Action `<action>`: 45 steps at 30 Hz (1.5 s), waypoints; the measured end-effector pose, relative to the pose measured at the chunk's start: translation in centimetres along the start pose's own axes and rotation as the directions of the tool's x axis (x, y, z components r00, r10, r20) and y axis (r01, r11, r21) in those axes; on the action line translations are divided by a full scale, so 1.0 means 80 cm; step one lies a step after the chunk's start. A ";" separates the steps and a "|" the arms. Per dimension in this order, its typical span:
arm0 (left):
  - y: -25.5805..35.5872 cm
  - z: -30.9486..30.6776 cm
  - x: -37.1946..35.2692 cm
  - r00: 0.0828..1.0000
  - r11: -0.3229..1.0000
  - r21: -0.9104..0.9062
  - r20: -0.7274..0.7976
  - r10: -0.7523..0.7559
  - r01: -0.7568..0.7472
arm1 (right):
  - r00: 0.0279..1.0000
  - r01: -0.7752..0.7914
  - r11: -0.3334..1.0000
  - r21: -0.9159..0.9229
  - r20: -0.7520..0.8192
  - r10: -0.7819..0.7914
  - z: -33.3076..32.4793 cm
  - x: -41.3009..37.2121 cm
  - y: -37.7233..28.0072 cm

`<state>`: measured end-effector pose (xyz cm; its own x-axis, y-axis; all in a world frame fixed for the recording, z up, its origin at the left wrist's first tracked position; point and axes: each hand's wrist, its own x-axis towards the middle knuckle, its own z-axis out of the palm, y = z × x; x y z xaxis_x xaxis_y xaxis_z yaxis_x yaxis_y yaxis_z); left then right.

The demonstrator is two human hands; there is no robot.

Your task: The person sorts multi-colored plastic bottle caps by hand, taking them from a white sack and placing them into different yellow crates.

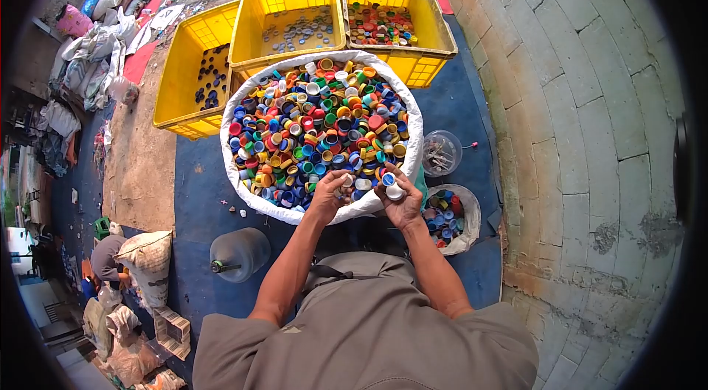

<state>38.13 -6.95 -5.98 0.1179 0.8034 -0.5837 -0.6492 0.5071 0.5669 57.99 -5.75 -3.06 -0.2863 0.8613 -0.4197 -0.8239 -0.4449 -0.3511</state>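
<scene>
A white sack stands in front of me with its rim rolled down, full of mixed bottle caps in many colours. Over its near edge, my left hand is closed with a whitish bottle cap at its fingertips. Close beside it, my right hand holds a blue bottle cap between the fingers and a white bottle cap lower against them. The hands are apart from each other.
Beyond the sack are three yellow crates with sorted caps inside. To the right sit a clear round tub and a smaller sack of caps, near a block wall. A large clear bottle lies left; another person is farther left.
</scene>
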 end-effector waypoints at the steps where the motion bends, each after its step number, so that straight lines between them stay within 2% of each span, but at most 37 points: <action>1: -0.001 -0.005 0.008 0.998 0.999 -0.049 0.060 0.020 -0.017 | 1.000 -0.012 0.999 0.030 0.008 0.012 -0.001 0.003 -0.002; 3: 0.003 0.000 0.011 0.994 0.986 -0.169 0.108 0.007 0.011 | 0.997 -0.045 0.996 0.077 0.058 0.040 -0.005 0.008 -0.006; 8: 0.011 0.021 0.020 0.986 0.940 -0.335 0.168 -0.010 0.066 | 0.999 -0.042 0.990 0.133 -0.020 0.045 -0.014 0.017 -0.007; 10: 0.008 0.022 0.031 0.985 0.937 -0.342 0.175 -0.014 0.074 | 0.999 -0.039 0.985 0.170 -0.006 0.041 -0.021 0.021 -0.007; 13: 0.004 0.027 0.052 0.986 0.922 -0.374 0.162 -0.039 0.098 | 0.996 -0.023 0.977 0.214 -0.083 0.042 -0.035 0.029 -0.006; 14: 0.002 0.028 0.076 0.981 0.941 -0.321 0.188 -0.052 0.111 | 0.994 -0.006 0.973 0.229 -0.109 0.031 -0.036 0.045 -0.014; 16: 0.024 0.065 0.095 0.984 0.920 -0.362 0.144 -0.101 0.148 | 0.984 0.069 0.987 0.142 -0.173 -0.044 -0.037 0.074 -0.025; 17: 0.033 0.071 0.123 0.975 0.921 -0.348 0.188 -0.116 0.177 | 0.978 0.109 0.986 0.123 -0.192 -0.084 -0.034 0.099 -0.035; 18: 0.051 0.091 0.148 0.979 0.941 -0.315 0.194 -0.065 0.125 | 0.969 0.146 0.984 0.104 -0.213 -0.121 -0.028 0.126 -0.046; 19: 0.077 0.121 0.170 0.955 0.922 -0.380 0.294 0.044 0.075 | 0.988 0.131 0.977 0.170 -0.108 -0.114 -0.017 0.161 -0.069; 20: 0.115 0.156 0.181 0.974 0.922 -0.387 0.213 0.083 0.007 | 0.993 0.113 0.967 0.230 0.000 -0.116 -0.001 0.201 -0.099; 21: 0.153 0.185 0.187 0.942 0.902 -0.432 0.310 0.129 0.019 | 0.972 0.122 0.968 0.221 0.169 -0.161 0.090 0.189 -0.136; 22: 0.186 0.210 0.194 0.929 0.902 -0.426 0.303 0.213 -0.068 | 0.963 0.149 0.956 0.253 0.182 -0.199 0.134 0.198 -0.161; 23: 0.213 0.229 0.187 0.916 0.911 -0.395 0.311 0.255 -0.120 | 0.963 0.191 0.947 0.258 0.138 -0.232 0.141 0.230 -0.178; 24: 0.233 0.233 0.192 0.914 0.908 -0.411 0.331 0.235 -0.084 | 0.960 0.251 0.947 0.200 0.071 -0.269 0.183 0.221 -0.189; 26: 0.252 0.230 0.178 0.938 0.901 -0.416 0.249 0.243 -0.123 | 0.957 0.247 0.951 0.187 0.107 -0.270 0.189 0.234 -0.201; 28: 0.243 0.196 0.171 0.952 0.903 -0.375 0.134 0.275 -0.208 | 0.956 0.287 0.953 0.094 0.039 -0.292 0.172 0.225 -0.191; 29: 0.235 0.169 0.166 0.955 0.906 -0.369 0.129 0.269 -0.206 | 0.953 0.301 0.953 0.045 0.004 -0.302 0.159 0.217 -0.183; 30: 0.224 0.148 0.157 0.972 0.904 -0.373 0.024 0.234 -0.209 | 0.952 0.304 0.953 -0.015 -0.026 -0.304 0.145 0.202 -0.170; 32: 0.187 0.082 0.142 0.963 0.908 -0.321 -0.070 0.260 -0.268 | 0.958 0.283 0.953 -0.107 -0.016 -0.286 0.103 0.168 -0.136; 35: 0.130 0.002 0.102 0.939 0.892 -0.315 -0.224 0.261 -0.323 | 0.968 0.193 0.915 -0.354 -0.084 -0.236 0.037 0.115 -0.083; 36: 0.116 -0.008 0.079 0.920 0.890 -0.306 -0.307 0.245 -0.339 | 0.966 0.155 0.883 -0.443 -0.121 -0.230 0.011 0.101 -0.063; 39: 0.073 -0.057 0.033 0.897 0.930 -0.209 -0.391 0.204 -0.303 | 0.924 0.035 0.688 -0.725 -0.239 -0.298 -0.034 0.058 -0.015; 40: 0.060 -0.067 0.019 0.889 0.944 -0.172 -0.415 0.190 -0.283 | 0.895 0.060 0.596 -0.800 -0.222 -0.387 -0.041 0.047 0.000; 42: 0.038 -0.079 -0.007 0.876 0.958 -0.104 -0.441 0.197 -0.268 | 0.904 -0.019 0.390 -0.920 -0.183 -0.387 -0.054 0.030 0.016; 45: 0.010 -0.092 -0.028 0.857 0.961 -0.016 -0.458 0.239 -0.276 | 0.913 0.002 0.074 -0.997 -0.028 -0.408 -0.066 0.025 0.032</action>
<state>31.81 -10.66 -8.50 -0.3978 0.6664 -0.6307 -0.6686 0.2602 0.6966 57.84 -6.44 -9.22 0.0885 0.9606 -0.2635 0.4265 -0.2756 -0.8615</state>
